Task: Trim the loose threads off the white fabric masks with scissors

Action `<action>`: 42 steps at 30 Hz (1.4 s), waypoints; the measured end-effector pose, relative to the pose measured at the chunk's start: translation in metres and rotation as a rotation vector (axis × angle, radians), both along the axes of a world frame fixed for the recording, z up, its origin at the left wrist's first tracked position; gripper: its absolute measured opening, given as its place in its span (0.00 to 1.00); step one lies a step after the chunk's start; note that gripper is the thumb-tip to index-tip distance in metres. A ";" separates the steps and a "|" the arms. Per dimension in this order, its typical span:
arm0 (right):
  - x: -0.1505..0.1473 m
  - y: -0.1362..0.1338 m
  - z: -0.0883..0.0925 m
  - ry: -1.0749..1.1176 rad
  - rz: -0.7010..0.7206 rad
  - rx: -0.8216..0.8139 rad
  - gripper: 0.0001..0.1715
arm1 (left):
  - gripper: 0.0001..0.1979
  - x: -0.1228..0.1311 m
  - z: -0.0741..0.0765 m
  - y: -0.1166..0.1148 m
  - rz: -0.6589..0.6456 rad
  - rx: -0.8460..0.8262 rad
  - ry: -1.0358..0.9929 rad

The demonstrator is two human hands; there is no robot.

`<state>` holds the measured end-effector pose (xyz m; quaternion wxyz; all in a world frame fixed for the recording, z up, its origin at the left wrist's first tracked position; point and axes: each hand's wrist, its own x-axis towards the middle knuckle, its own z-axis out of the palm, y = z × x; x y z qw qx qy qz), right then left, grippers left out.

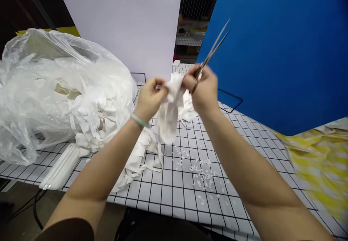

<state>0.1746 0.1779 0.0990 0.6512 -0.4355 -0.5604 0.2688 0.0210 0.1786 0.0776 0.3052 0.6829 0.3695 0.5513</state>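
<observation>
My left hand (150,99), with a pale green band at the wrist, pinches one edge of a white fabric piece (168,122) that hangs down above the table. At the other upper end of the fabric is my right hand (204,90), its fingertips closed on it. That same hand also keeps a pair of scissors (214,49), blades slightly apart and pointing up and away from the fabric. Both hands are somewhat blurred. Behind the fabric lies a pile of white pieces (188,107). More white fabric strips (133,161) lie beneath my left forearm.
A large clear plastic bag (108,65) with white pieces inside fills the left. Small white scraps (203,174) are scattered over the grid-patterned tablecloth (168,186). A white power strip (61,166) lies at the left front edge. White (122,23) and blue (272,52) panels stand behind; yellow checked cloth (320,161) lies right.
</observation>
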 end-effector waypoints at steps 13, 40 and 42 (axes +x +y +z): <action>-0.020 -0.064 -0.153 -0.311 0.253 -0.661 0.21 | 0.06 -0.054 -0.136 -0.082 0.205 -0.349 0.081; -0.017 -0.132 -0.127 -0.095 0.724 -0.535 0.11 | 0.17 -0.061 -0.056 -0.199 -0.367 -0.623 0.379; -0.024 -0.130 -0.126 -0.097 0.745 -0.488 0.09 | 0.17 -0.071 -0.060 -0.206 -0.330 -0.673 0.359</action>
